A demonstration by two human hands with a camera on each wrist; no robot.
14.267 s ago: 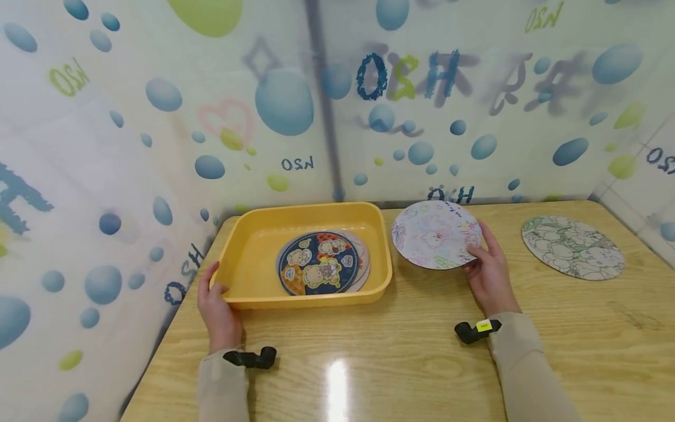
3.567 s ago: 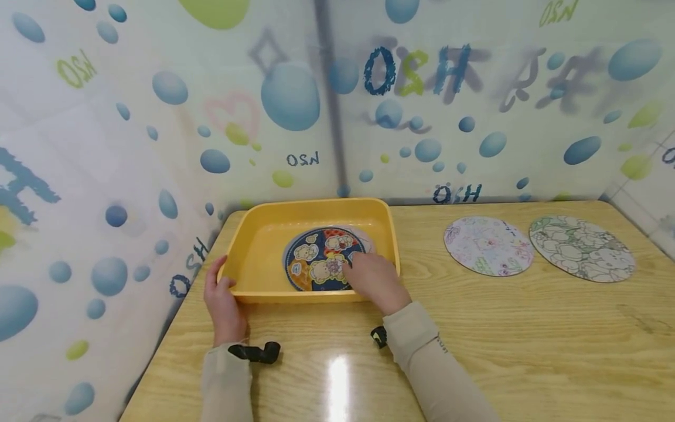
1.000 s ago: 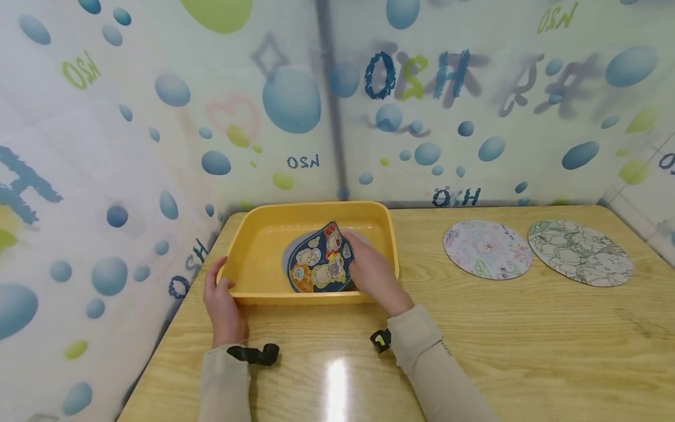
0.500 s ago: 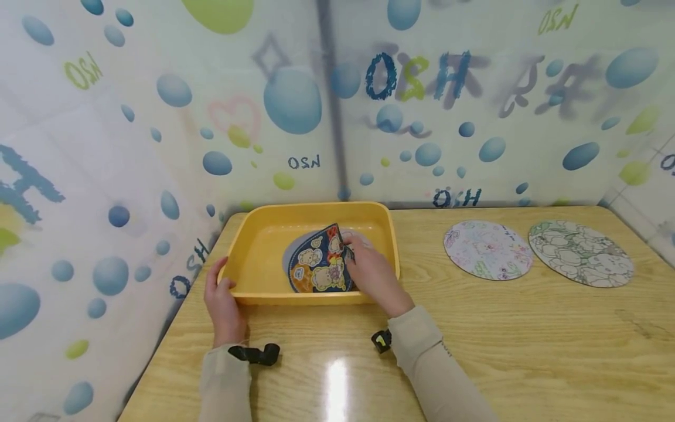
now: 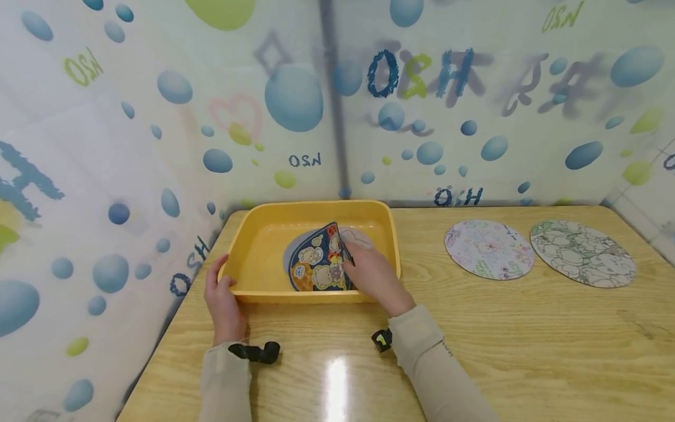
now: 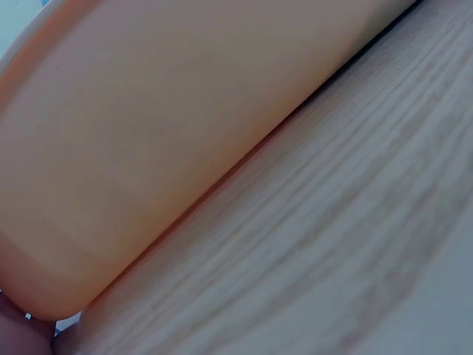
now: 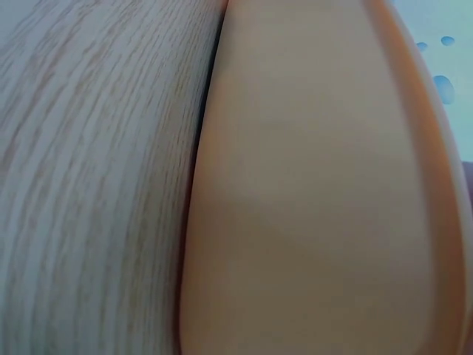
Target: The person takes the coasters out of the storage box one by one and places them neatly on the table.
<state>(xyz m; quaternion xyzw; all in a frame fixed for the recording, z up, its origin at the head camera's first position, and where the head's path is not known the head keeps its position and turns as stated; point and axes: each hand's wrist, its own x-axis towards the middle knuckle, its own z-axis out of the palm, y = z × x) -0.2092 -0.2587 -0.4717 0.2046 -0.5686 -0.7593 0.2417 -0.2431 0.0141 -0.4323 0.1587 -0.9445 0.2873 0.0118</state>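
Note:
My left hand (image 5: 224, 302) grips the front left corner of the yellow plastic tray (image 5: 248, 249), its thumb over the rim. Inside the tray, my right hand (image 5: 377, 275) pinches the right side of a dark blue round mat (image 5: 321, 272) printed with cartoon bears. That side of the mat is bent up to a point, while its left part lies low. Under it show a grey-blue round edge (image 5: 289, 258) and a pale pink round mat (image 5: 358, 236). My right fingertips are mostly hidden behind the hand. Both wrist views show mainly the tray's outer wall (image 6: 148, 148).
To the right on the wooden table (image 5: 474, 340) lie a white round mat with coloured doodles (image 5: 489, 249) and a green and white one with line drawings (image 5: 582, 253), side by side. A bubble-patterned curtain (image 5: 411, 135) stands behind the tray and along the left.
The doodled mat, earlier in my right hand, now lies on the table. My right hand reached into the tray and bent up the flat blue mat's right side. My left hand stays on the tray.

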